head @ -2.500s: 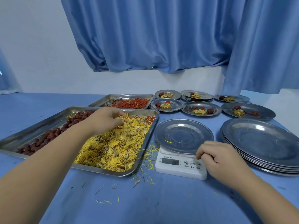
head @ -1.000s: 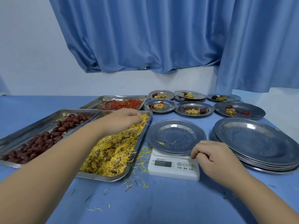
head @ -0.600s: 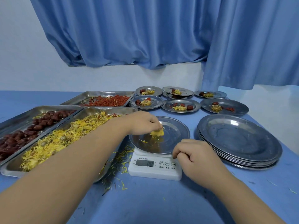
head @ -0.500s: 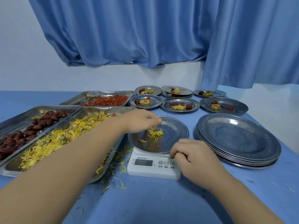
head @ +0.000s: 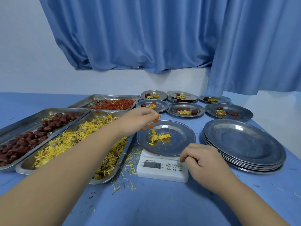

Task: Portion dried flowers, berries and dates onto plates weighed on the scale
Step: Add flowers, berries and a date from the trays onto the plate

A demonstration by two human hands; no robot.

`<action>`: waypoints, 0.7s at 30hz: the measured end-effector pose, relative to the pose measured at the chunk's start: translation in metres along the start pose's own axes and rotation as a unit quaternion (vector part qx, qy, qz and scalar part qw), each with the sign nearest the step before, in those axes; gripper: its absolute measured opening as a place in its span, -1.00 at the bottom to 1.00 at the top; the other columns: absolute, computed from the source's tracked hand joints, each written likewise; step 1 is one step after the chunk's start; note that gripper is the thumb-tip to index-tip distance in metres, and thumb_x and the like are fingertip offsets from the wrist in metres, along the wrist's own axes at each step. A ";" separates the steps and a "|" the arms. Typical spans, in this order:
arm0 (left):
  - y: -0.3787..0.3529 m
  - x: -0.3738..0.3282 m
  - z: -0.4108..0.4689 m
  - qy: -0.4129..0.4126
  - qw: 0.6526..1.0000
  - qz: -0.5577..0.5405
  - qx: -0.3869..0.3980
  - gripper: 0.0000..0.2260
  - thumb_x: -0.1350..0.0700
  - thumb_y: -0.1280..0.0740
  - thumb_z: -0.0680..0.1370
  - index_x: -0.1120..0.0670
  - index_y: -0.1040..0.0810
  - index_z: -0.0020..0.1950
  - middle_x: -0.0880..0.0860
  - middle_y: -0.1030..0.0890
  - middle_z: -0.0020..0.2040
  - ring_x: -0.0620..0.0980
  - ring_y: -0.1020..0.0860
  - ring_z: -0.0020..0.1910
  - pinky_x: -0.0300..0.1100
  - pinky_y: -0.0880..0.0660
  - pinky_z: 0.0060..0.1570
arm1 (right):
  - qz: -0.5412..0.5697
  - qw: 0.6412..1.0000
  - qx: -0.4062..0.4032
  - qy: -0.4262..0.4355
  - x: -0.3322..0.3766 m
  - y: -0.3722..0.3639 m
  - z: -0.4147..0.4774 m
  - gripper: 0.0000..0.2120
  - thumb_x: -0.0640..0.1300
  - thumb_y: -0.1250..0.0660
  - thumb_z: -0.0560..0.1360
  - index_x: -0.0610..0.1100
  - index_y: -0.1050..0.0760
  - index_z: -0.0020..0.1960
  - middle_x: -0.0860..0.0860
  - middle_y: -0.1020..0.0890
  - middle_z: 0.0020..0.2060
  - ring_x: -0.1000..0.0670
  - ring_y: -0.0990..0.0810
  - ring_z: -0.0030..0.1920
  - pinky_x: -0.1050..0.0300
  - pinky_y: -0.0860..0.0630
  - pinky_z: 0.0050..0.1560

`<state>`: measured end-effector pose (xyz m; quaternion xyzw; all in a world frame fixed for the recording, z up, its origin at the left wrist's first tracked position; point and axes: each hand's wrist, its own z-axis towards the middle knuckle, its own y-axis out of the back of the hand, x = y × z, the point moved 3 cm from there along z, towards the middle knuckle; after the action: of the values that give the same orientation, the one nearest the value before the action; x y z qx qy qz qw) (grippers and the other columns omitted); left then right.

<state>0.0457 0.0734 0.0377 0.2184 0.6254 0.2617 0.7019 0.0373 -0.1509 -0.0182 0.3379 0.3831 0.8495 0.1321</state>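
Note:
A steel plate (head: 184,144) sits on the white scale (head: 161,172) and holds a small heap of yellow dried flowers (head: 160,137). My left hand (head: 138,118) hovers over the plate's far left rim, fingers curled around orange-red berries (head: 151,126), a few of them dropping below the fingertips. My right hand (head: 203,159) rests as a loose fist at the scale's front right corner, beside the buttons, with nothing visible in it.
Three steel trays lie on the left: dates (head: 32,136), yellow flowers (head: 73,141) and red berries (head: 114,104). Several filled small plates (head: 185,110) stand at the back. A stack of empty plates (head: 244,144) is on the right. Loose petals litter the blue table (head: 146,206).
My left hand carried a pinch of flowers from the tray to the plate and left it there. It now sits higher with berries at its fingertips. My right hand stayed by the scale.

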 end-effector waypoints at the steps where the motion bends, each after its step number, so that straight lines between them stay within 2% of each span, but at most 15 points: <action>1: 0.002 0.001 -0.002 -0.004 1.000 0.004 -0.009 -0.79 -0.08 -0.20 0.63 -0.11 -0.58 0.17 -0.16 -0.64 0.08 -0.20 -0.64 -0.01 -0.20 -0.52 0.01 | -0.003 1.000 -0.003 0.002 0.000 0.000 -0.001 -0.76 -0.33 -0.24 0.40 -0.07 -0.59 -0.29 0.14 -0.58 -0.35 0.09 -0.54 -0.25 0.06 -0.49 -0.18; 4: 0.009 0.005 -0.010 -0.011 0.999 0.021 -0.026 -0.82 -0.02 -0.23 0.63 -0.11 -0.59 0.15 -0.16 -0.65 0.05 -0.24 -0.64 -0.07 -0.22 -0.53 -0.04 | -0.006 0.999 -0.026 0.018 0.003 -0.002 -0.003 -0.75 -0.37 -0.26 0.39 -0.09 -0.59 -0.30 0.15 -0.57 -0.36 0.08 -0.54 -0.27 0.04 -0.50 -0.22; 9: 0.033 0.021 -0.028 -0.001 0.998 0.046 -0.044 -0.83 0.00 -0.24 0.62 -0.12 -0.60 0.12 -0.19 -0.65 0.00 -0.28 -0.62 -0.13 -0.28 -0.45 -0.13 | 0.010 0.993 -0.078 0.085 0.027 -0.009 -0.001 -0.78 -0.26 -0.16 0.38 -0.12 -0.57 -0.28 0.15 -0.52 -0.35 0.11 -0.49 -0.31 0.05 -0.49 -0.31; 12: 0.056 0.039 -0.039 0.020 0.993 0.085 -0.073 -0.84 -0.02 -0.26 0.61 -0.14 -0.60 0.12 -0.25 -0.60 -0.04 -0.26 -0.59 -0.07 -0.30 -0.41 -0.12 | 0.043 0.988 -0.092 0.115 0.050 -0.020 0.011 -0.73 -0.17 -0.09 0.40 -0.11 -0.57 -0.24 0.15 -0.51 -0.32 0.14 -0.48 -0.28 0.08 -0.46 -0.30; 14: 0.073 0.053 -0.044 0.042 0.990 0.102 -0.092 -0.85 0.01 -0.26 0.62 -0.09 -0.60 0.12 -0.21 -0.60 -0.04 -0.19 -0.58 -0.04 -0.29 -0.41 -0.15 | 0.062 0.987 -0.089 0.121 0.067 -0.033 0.023 -0.71 -0.15 -0.07 0.41 -0.10 -0.58 -0.21 0.17 -0.50 -0.31 0.15 -0.47 -0.26 0.12 -0.46 -0.28; 18: 0.121 0.082 -0.054 0.081 0.978 0.139 -0.133 -0.86 0.02 -0.26 0.61 -0.08 -0.58 0.10 -0.14 -0.60 -0.12 -0.19 -0.54 -0.20 -0.29 -0.38 -0.27 | 0.048 0.985 -0.093 0.134 0.097 -0.061 0.042 -0.68 -0.13 -0.06 0.42 -0.10 -0.60 -0.19 0.21 -0.44 -0.33 0.15 -0.47 -0.29 0.12 -0.47 -0.31; 21: 0.168 0.110 -0.065 0.117 0.965 0.126 -0.199 -0.87 0.00 -0.25 0.61 -0.10 -0.60 0.01 -0.08 -0.63 -0.14 -0.11 -0.55 -0.26 -0.25 -0.41 -0.32 | -0.011 0.986 -0.087 0.144 0.102 -0.077 0.041 -0.71 -0.15 -0.08 0.41 -0.09 -0.59 -0.21 0.12 -0.52 -0.35 0.06 -0.51 -0.33 0.11 -0.46 -0.40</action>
<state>-0.0259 0.2712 0.0522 0.1192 0.6058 0.4907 0.6148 -0.0130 -0.0264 -0.0072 0.1948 0.3266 0.9179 0.1134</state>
